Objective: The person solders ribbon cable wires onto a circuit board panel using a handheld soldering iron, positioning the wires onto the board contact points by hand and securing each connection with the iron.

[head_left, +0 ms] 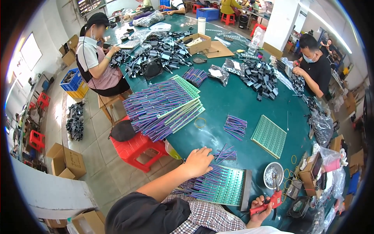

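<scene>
My right hand [261, 209] is closed around the handle of a red soldering gun [277, 198], whose metal tip points up toward a round metal bowl [266, 181] with silvery contents. My left hand [198, 162] reaches over the far edge of a green circuit board panel [233, 185], palm down and fingers apart. Its fingertips are beside a small loose heap of purple wires [226, 154]; whether they touch one is unclear. Rows of purple wires [206, 187] lie across the left part of this panel. A dark metal bar [246, 190] runs along the panel's right edge.
Wired panels [163, 107] are stacked at the left table edge. Beyond my hands lie a wire bundle [235, 127] and bare green panels [269, 136]. Rubber bands [287, 173] and a cardboard box [310, 175] stand right. Co-workers sit at both sides, near black parts [163, 50].
</scene>
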`<state>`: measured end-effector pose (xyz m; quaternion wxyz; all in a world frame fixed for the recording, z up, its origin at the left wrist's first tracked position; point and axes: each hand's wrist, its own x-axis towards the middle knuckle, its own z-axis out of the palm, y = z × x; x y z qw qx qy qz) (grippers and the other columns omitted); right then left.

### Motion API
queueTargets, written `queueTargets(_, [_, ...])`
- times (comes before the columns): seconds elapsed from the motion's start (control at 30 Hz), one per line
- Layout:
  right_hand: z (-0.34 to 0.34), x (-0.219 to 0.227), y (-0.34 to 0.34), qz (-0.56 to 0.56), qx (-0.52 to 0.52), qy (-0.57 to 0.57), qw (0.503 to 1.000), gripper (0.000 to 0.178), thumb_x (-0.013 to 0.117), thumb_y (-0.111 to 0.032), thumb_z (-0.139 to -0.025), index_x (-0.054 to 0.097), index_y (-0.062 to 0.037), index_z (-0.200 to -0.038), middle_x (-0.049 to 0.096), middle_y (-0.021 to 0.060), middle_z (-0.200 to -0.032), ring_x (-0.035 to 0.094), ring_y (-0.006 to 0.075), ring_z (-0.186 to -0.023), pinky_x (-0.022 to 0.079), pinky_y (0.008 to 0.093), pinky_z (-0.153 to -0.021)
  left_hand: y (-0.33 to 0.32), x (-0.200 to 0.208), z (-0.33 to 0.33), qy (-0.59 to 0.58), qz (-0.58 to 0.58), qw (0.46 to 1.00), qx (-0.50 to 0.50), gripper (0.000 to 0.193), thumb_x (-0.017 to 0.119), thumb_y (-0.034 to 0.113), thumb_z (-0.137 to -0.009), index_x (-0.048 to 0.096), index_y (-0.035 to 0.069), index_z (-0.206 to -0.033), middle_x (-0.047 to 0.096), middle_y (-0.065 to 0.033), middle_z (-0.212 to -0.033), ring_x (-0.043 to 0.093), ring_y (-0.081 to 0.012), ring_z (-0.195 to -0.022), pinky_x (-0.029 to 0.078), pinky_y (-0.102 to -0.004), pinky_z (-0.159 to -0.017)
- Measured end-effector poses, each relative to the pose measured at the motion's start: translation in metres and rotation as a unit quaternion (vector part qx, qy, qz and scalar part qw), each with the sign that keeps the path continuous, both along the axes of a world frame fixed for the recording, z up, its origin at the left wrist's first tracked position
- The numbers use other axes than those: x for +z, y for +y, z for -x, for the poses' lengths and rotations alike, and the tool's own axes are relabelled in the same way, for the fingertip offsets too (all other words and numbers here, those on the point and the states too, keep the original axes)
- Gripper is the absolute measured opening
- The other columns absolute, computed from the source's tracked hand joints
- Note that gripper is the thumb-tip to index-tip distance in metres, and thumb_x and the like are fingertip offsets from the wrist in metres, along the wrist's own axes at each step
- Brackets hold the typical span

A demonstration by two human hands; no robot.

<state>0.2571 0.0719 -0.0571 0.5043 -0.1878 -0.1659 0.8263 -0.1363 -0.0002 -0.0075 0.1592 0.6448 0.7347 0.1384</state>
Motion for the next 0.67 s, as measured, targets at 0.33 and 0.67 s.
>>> queueTargets(0.33, [-0.0005, -0.0003, 0.0004, 0.004, -0.004, 0.000, 1.000, 0.026, 0.065, -0.032, -0.099, 0.059, -0.0120, -0.114, 0.053, 0.0077, -0.100, 0.053, 0.0167, -0.085, 0.052, 0.0377, -0.085, 0.0001, 0.0024, -0.0006, 0.010, 0.013, 1.000, 0.003, 0.048, 0.077, 0.032, -0.086, 0.065, 0.010, -0.126, 0.051, -0.0167, -0.147, 0.045, -0.0375, -0.141, 0.041, -0.0505, -0.110])
queueTargets(0.67, [-0.0026, -0.0022, -0.0009, -0.006, 0.004, 0.008, 1.000, 0.030, 0.066, -0.032, -0.097, 0.058, -0.0122, -0.117, 0.052, 0.0077, -0.101, 0.053, 0.0171, -0.086, 0.052, 0.0408, -0.091, 0.0010, 0.0053, 0.0032, -0.015, 0.041, 0.999, -0.006, 0.049, 0.076, 0.034, -0.087, 0.063, 0.010, -0.127, 0.046, -0.0180, -0.152, 0.042, -0.0380, -0.144, 0.038, -0.0505, -0.112])
